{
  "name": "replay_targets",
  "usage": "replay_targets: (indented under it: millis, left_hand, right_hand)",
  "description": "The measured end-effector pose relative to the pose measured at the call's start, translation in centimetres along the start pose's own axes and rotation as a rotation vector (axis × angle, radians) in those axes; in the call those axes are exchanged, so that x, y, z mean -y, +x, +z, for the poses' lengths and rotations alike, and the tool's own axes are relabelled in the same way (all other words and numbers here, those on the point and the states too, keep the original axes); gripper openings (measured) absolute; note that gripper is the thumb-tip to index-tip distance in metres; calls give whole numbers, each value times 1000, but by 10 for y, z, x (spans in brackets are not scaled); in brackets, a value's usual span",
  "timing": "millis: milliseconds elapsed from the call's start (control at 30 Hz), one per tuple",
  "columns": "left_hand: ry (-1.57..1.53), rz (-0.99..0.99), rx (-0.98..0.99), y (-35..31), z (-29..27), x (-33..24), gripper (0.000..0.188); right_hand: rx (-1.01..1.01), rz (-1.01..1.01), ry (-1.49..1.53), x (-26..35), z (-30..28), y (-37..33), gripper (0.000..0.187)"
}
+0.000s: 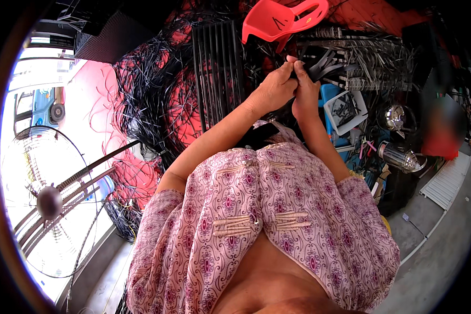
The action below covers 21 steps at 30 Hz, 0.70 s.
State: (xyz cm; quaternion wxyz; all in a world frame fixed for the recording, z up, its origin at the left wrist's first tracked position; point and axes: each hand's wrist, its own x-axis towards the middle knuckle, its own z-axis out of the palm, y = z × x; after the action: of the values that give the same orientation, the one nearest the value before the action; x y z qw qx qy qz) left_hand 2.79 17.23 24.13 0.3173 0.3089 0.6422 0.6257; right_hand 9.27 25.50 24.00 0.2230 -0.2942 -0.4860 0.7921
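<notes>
My left hand (275,88) and my right hand (305,93) meet thumb to thumb in front of my chest. Both are closed, with fingers pinched together. A small bunch of flat black strips (327,67) fans out to the right from between them. Exactly how the fingers grip the strips is hidden. Just beyond the hands stands a small red plastic chair (269,21) with a looped handle. To the left of my left hand lies a black slatted panel (218,73).
Tangled black strips (146,99) cover much of the red floor on the left. Bundled strips (377,63) lie at far right. A white basket (346,112) holds short black pieces, near a steel cylindrical container (400,156). A standing fan (49,203) is at left.
</notes>
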Motion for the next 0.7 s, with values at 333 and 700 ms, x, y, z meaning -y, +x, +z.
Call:
replay_targets:
  millis: [333, 700]
  left_hand:
    - [349, 197, -227, 8, 8, -6, 22]
    - [537, 57, -129, -8, 6, 1, 30]
  right_hand:
    - [-11, 88, 97, -43, -21, 45, 24]
    - [62, -213, -111, 27, 4, 31, 35]
